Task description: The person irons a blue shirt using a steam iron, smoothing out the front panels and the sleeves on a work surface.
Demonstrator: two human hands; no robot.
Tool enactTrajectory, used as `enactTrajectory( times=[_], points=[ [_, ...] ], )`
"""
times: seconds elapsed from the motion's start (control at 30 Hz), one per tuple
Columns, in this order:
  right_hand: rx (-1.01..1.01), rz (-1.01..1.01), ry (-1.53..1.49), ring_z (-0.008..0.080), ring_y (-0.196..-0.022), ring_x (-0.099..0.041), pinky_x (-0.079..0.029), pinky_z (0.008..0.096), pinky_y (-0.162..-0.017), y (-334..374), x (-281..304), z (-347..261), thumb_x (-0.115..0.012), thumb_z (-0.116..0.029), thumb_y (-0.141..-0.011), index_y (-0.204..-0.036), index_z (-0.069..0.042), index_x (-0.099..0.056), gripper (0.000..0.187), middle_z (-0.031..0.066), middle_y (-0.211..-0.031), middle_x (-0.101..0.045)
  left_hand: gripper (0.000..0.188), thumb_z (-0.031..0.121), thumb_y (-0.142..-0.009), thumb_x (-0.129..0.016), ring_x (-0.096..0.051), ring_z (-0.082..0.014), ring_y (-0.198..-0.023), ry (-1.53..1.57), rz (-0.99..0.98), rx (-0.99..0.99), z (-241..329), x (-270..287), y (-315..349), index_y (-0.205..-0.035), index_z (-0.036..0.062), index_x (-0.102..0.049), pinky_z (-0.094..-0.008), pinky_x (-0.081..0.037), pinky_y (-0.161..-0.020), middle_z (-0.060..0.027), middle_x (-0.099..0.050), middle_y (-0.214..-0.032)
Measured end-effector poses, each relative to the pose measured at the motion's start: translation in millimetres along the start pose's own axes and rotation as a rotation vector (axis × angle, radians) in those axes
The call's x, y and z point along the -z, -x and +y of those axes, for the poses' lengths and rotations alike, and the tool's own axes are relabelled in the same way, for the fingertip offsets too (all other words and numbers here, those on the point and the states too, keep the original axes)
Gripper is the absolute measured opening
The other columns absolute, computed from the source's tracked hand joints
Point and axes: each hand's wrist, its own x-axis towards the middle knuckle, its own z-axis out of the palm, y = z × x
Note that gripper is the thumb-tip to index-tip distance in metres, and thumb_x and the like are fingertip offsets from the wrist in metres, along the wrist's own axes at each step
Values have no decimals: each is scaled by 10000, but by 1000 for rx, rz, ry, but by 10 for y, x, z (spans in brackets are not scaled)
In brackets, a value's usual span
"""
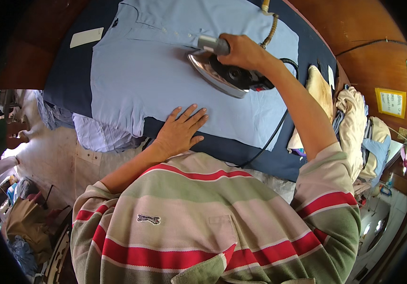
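Observation:
A light blue shirt lies spread over the dark blue cover of an ironing table. My right hand is wrapped round the grey handle of a clothes iron. The iron rests on or just over the right half of the shirt, its metal soleplate edge tilted into view; whether it touches the cloth, I cannot tell. Near the table's front edge my left hand lies flat, fingers spread, over the shirt's lower edge. A black cord and a brown coiled hose run close to the iron.
A white card sits on the cover at the far left. Folded and hanging clothes crowd the right side beside a wooden wall. White cloth hangs below the table's front left edge. More garments are heaped at lower left.

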Motion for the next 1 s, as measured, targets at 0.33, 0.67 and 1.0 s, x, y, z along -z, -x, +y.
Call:
enactTrajectory(
  times=[0.33, 0.67, 1.0],
  points=[
    [52, -9, -14, 352, -789, -637, -489, 396, -735, -166, -81, -157, -627, -245, -710, -1015, 7, -592, 397, 213, -835, -650, 568, 448, -866, -511, -277, -259, -1355, 42, 38, 5, 268, -192, 260, -1340, 141, -447, -503, -211, -1078, -33, -357, -1445],
    [315, -328, 8, 377, -729, -613, -478, 474, -648, 1053, -651, -689, -628, -297, -775, -990, -49, -539, 340, 174, -750, -629, 285, 128, -734, -644, -429, -186, -1242, -231, 460, 600, -613, 103, 894, -1015, 174, -623, -477, -238, -1022, 18, -535, -1238],
    [79, -67, -85, 382, -797, -637, -503, 468, -697, 363, -699, -1107, -591, -333, -775, -1004, -27, -559, 383, 217, -842, -651, 225, 124, -698, -652, -479, -216, -1196, -138, 587, 649, -564, 146, 844, -922, 138, -631, -462, -245, -1020, -9, -577, -1186]
  ],
)
